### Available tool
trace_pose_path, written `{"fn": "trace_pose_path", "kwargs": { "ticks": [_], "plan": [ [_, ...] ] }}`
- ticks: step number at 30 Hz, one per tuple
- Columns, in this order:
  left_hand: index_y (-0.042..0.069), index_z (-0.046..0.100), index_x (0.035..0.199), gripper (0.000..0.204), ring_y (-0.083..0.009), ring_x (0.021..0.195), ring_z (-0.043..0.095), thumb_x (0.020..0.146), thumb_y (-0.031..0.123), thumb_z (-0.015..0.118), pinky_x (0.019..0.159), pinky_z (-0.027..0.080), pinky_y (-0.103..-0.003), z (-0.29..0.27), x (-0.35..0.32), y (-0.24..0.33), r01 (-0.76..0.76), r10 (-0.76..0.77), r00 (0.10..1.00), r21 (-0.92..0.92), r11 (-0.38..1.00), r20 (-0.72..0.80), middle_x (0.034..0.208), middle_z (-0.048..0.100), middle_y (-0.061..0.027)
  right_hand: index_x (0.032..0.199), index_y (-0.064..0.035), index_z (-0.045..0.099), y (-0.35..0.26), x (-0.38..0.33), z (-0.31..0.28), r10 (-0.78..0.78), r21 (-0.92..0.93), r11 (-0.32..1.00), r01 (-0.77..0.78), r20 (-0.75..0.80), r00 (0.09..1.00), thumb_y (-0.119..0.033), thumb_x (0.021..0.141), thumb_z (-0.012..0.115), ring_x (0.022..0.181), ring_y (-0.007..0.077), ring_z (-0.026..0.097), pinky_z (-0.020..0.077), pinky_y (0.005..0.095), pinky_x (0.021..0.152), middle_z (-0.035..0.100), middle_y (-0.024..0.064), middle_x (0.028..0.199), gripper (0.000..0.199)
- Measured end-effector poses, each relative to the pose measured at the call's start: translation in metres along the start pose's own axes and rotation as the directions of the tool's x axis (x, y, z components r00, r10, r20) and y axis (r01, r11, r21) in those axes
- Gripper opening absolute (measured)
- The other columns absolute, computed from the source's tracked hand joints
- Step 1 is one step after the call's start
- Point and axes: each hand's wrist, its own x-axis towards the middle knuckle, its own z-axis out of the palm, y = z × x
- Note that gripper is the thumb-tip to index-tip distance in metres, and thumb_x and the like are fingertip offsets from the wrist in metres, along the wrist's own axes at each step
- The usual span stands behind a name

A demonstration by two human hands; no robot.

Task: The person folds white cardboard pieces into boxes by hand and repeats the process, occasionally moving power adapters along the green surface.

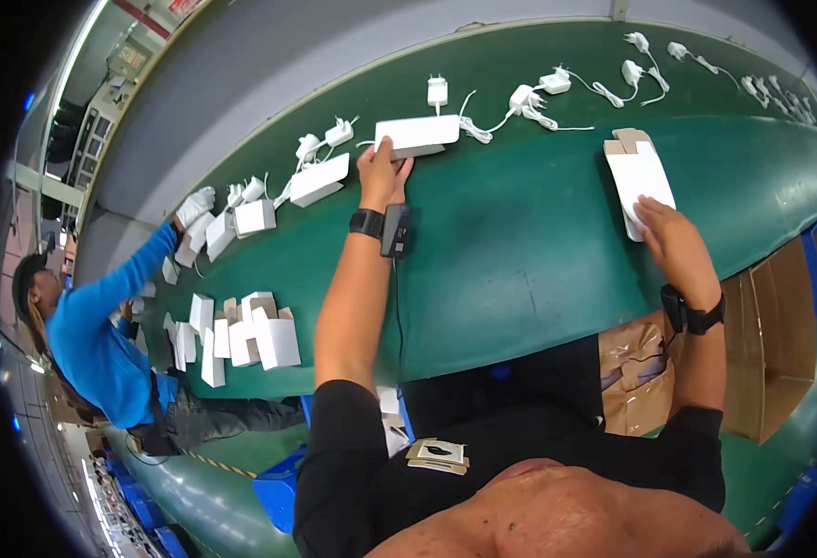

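Observation:
My left hand (382, 179) grips a white box (416, 136) by its near side, thumb on top and fingers beneath, at the far side of the green table. Just beyond that box lies a white plug charger (437, 91). Over to the right, my right hand (676, 238) has its fingers on the near end of a flattened white carton (639, 177). The carton's far end shows brown inner flaps. Part of my right thumb's hold is hidden under the hand. Both wrists wear black bands, the left with a dark module.
White chargers with cables (526, 100) line the table's far strip. White boxes (319, 179) stand to the left, with a cluster of small boxes (276, 337) nearer. A co-worker in a blue sleeve (130, 279) reaches in from the left. A brown cardboard box (773, 335) stands at lower right.

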Motion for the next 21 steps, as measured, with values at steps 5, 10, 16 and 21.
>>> {"fn": "trace_pose_path", "kwargs": {
  "ticks": [5,10,16,21],
  "plan": [
    [0.004,0.028,0.148,0.06,-0.0215,0.112,0.055,0.098,0.016,0.06,0.1,0.047,-0.036,0.02,-0.011,-0.028,-0.142,0.137,0.988,0.069,0.988,0.071,0.124,0.053,-0.0127,0.106,-0.0005,0.071,0.023,0.02,-0.03,0.107,-0.143,0.984,-0.109,-0.025,0.994,-0.008,0.085,0.067,0.102,0.0334,0.067,0.0538,0.0394,0.089,0.071,0.0154,0.11,0.023],
    [0.0,0.025,0.15,0.063,-0.0263,0.121,0.052,0.097,0.014,0.059,0.111,0.039,-0.036,0.043,-0.039,-0.031,-0.178,0.172,0.984,0.169,0.969,0.047,0.131,0.05,-0.0131,0.102,-0.0017,0.072,0.047,0.01,-0.005,0.008,-0.04,0.999,-0.016,-0.183,0.983,-0.009,0.087,0.067,0.099,0.0324,0.069,0.0543,0.0394,0.085,0.072,0.0136,0.107,0.017],
    [0.002,0.022,0.152,0.065,-0.0248,0.127,0.047,0.099,0.011,0.057,0.115,0.035,-0.037,0.028,-0.053,-0.031,-0.193,0.175,0.97,0.098,0.976,0.169,0.145,0.038,-0.0191,0.102,-0.0023,0.072,0.034,0.011,-0.008,-0.013,-0.028,1.0,0.007,-0.215,0.977,-0.006,0.087,0.068,0.1,0.0296,0.069,0.0539,0.0379,0.086,0.072,0.0137,0.11,0.016],
    [0.003,0.032,0.15,0.057,-0.0241,0.131,0.045,0.1,0.014,0.057,0.114,0.035,-0.035,0.014,-0.043,-0.032,-0.152,0.117,0.912,0.058,0.987,0.394,0.147,0.039,-0.0195,0.103,-0.0014,0.072,-0.03,0.036,-0.011,-0.156,-0.131,0.987,0.097,-0.589,0.793,0.0,0.087,0.068,0.101,0.0285,0.07,0.054,0.0359,0.087,0.073,0.0128,0.109,0.017]
  ]
}}
